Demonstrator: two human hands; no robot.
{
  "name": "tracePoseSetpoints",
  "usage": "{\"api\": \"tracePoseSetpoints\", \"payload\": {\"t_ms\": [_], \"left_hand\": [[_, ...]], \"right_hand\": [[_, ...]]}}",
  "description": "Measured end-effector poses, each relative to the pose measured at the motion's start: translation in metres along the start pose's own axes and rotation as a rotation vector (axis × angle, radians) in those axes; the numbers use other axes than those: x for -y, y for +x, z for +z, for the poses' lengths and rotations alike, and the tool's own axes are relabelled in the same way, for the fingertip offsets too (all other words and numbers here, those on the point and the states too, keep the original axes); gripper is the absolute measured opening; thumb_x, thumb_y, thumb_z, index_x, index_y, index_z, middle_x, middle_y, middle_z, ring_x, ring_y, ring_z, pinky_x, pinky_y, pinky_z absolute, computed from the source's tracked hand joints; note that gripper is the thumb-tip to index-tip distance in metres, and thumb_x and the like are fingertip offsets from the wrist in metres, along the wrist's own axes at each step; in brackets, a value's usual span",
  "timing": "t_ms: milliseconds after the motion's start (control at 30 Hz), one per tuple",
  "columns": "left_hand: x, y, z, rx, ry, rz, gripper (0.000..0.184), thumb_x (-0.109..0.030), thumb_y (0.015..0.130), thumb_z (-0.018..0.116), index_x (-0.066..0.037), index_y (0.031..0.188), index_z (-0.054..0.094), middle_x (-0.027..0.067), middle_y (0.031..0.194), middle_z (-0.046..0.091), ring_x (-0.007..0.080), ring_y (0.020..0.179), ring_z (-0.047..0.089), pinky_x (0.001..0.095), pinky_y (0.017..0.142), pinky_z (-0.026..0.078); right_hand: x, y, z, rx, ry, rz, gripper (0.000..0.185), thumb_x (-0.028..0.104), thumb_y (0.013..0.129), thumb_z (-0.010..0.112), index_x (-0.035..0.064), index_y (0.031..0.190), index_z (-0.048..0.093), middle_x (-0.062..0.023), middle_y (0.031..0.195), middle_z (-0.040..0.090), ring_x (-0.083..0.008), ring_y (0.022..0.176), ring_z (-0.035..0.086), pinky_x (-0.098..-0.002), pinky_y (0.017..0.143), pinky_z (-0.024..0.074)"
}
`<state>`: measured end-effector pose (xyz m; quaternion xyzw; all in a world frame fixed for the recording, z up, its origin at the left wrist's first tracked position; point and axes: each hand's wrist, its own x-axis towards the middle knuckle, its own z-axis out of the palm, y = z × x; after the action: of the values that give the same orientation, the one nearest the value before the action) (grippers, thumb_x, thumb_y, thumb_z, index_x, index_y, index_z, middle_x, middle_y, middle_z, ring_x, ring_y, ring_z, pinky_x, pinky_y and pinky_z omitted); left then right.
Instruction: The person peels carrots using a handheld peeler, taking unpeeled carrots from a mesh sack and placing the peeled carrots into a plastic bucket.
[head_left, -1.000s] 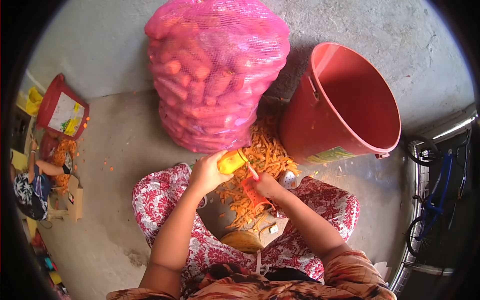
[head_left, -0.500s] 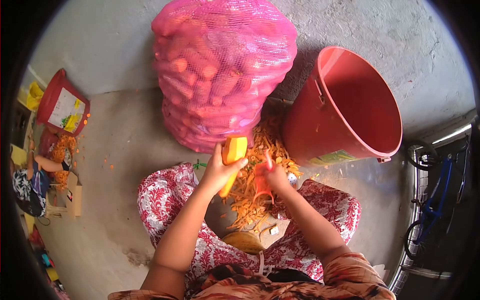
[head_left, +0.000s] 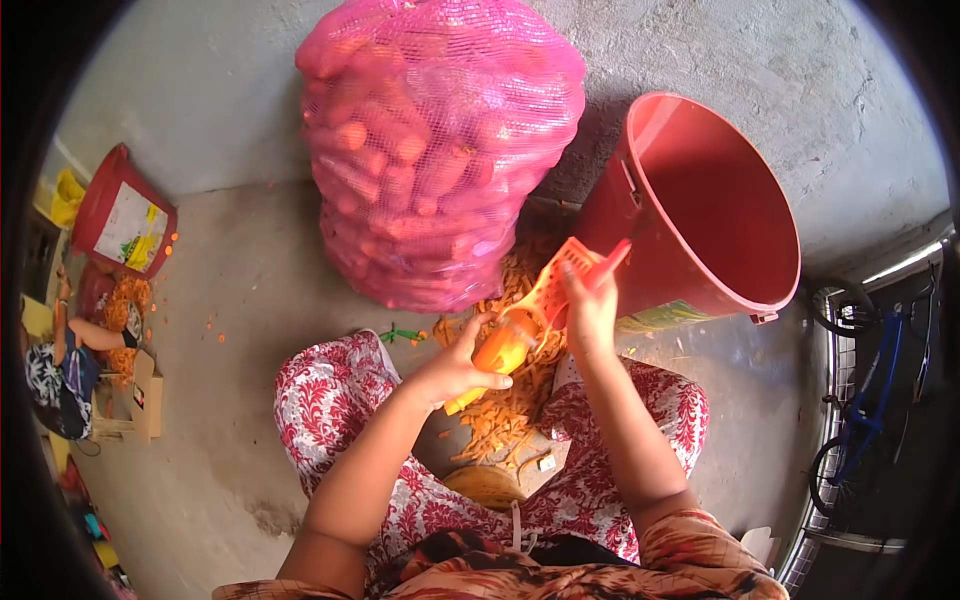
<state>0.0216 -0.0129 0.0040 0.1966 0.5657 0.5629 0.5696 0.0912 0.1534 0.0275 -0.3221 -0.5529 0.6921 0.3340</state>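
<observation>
A peeled orange carrot (head_left: 503,346) is gripped in my left hand (head_left: 457,373), its lower tip angled down and to the left. My right hand (head_left: 592,308) is closed round an orange plastic peeler (head_left: 548,298) with a slotted, holed body. The peeler's lower end meets the upper end of the carrot, blurred where they touch. Under both hands, a heap of carrot peelings (head_left: 497,424) covers the floor between my knees.
A big pink mesh sack (head_left: 430,160) full of carrots stands ahead. To its right is a red bucket (head_left: 640,220). At far left, another person (head_left: 70,370) sits by a second red bucket (head_left: 115,225). A blue bicycle (head_left: 875,395) stands at right.
My right hand has moved up and right with the peeler, whose end is now at the carrot. My left hand has shifted slightly down and right, tilting the carrot.
</observation>
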Motion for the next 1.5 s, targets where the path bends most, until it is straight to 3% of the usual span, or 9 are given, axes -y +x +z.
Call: {"api": "tracePoseSetpoints", "payload": {"t_ms": [300,400,633,700,867,933,1167,1233,1500], "left_hand": [[-0.003,-0.001,0.006,-0.010,0.117,-0.056,0.040,-0.002,0.059,0.067,-0.001,0.097,0.054,0.0021,0.084,0.059,0.0116,0.076,0.055,0.0248,0.072,0.043],[0.006,0.002,0.004,0.002,0.130,-0.018,0.045,-0.001,0.060,0.066,-0.001,0.103,0.052,0.0029,0.086,0.058,0.0121,0.077,0.055,0.0253,0.072,0.043],[-0.011,-0.011,0.001,0.089,0.096,-0.050,0.055,-0.004,0.062,0.067,0.000,0.112,0.046,0.0048,0.096,0.055,0.0120,0.084,0.052,0.0256,0.076,0.042],[-0.005,-0.009,-0.001,0.021,0.077,-0.002,0.056,-0.004,0.063,0.067,0.000,0.113,0.044,0.0049,0.099,0.054,0.0122,0.087,0.051,0.0258,0.078,0.041],[-0.005,-0.005,0.006,0.012,0.077,-0.017,0.064,0.001,0.062,0.066,-0.001,0.119,0.037,0.0062,0.108,0.050,0.0152,0.098,0.047,0.0269,0.088,0.036],[-0.009,-0.008,0.007,0.034,0.036,-0.061,0.065,0.001,0.062,0.066,-0.001,0.120,0.037,0.0067,0.108,0.050,0.0156,0.100,0.046,0.0272,0.089,0.035],[-0.011,-0.014,0.003,0.098,0.184,-0.089,0.059,-0.001,0.065,0.064,-0.003,0.118,0.038,0.0045,0.090,0.052,0.0117,0.074,0.053,0.0255,0.064,0.045],[-0.014,-0.023,0.001,0.182,0.055,-0.124,0.055,-0.001,0.066,0.063,-0.003,0.115,0.039,0.0034,0.084,0.051,0.0101,0.065,0.051,0.0243,0.056,0.044],[-0.009,-0.011,0.000,0.030,0.016,-0.055,0.040,-0.008,0.070,0.063,-0.003,0.104,0.043,0.0020,0.077,0.050,0.0096,0.056,0.050,0.0230,0.045,0.041]], "right_hand": [[-0.012,-0.030,0.007,0.034,-0.429,-0.325,0.026,0.006,0.079,0.055,-0.0006,0.100,0.041,-0.0158,0.079,0.057,-0.0247,0.072,0.058,-0.0318,0.063,0.0444],[-0.011,-0.025,0.000,0.000,-0.541,-0.379,0.027,0.008,0.079,0.056,-0.0010,0.100,0.041,-0.0203,0.077,0.056,-0.0317,0.074,0.058,-0.0340,0.064,0.0444],[0.005,0.035,-0.055,-0.462,-0.445,-0.525,0.017,0.005,0.081,0.051,0.0000,0.096,0.043,-0.0092,0.076,0.054,-0.0167,0.066,0.053,-0.0275,0.061,0.0441],[0.003,0.031,-0.048,-0.347,-0.480,-0.690,0.019,0.008,0.082,0.052,-0.0001,0.097,0.044,-0.0071,0.081,0.052,-0.0126,0.072,0.051,-0.0257,0.065,0.0427],[0.006,-0.018,-0.002,0.000,-0.188,-0.289,0.024,0.009,0.082,0.054,0.0005,0.101,0.044,-0.0068,0.081,0.053,-0.0118,0.073,0.052,-0.0243,0.065,0.0433],[-0.007,-0.023,0.003,0.038,-0.299,-0.388,0.022,0.006,0.081,0.054,0.0005,0.100,0.044,-0.0086,0.081,0.055,-0.0136,0.072,0.055,-0.0260,0.064,0.0446],[-0.015,0.009,-0.026,-0.183,-0.538,-0.477,0.024,0.009,0.078,0.057,0.0008,0.095,0.042,-0.0173,0.075,0.055,-0.0260,0.066,0.057,-0.0333,0.061,0.0448],[-0.016,0.034,-0.052,-0.399,-0.640,-0.481,0.018,0.009,0.081,0.053,0.0006,0.093,0.042,-0.0137,0.072,0.054,-0.0214,0.062,0.054,-0.0307,0.059,0.0441],[0.002,-0.001,-0.018,-0.109,-0.168,-0.387,0.021,0.008,0.084,0.050,0.0022,0.102,0.041,-0.0031,0.082,0.049,-0.0058,0.065,0.048,-0.0186,0.055,0.0409]]}}
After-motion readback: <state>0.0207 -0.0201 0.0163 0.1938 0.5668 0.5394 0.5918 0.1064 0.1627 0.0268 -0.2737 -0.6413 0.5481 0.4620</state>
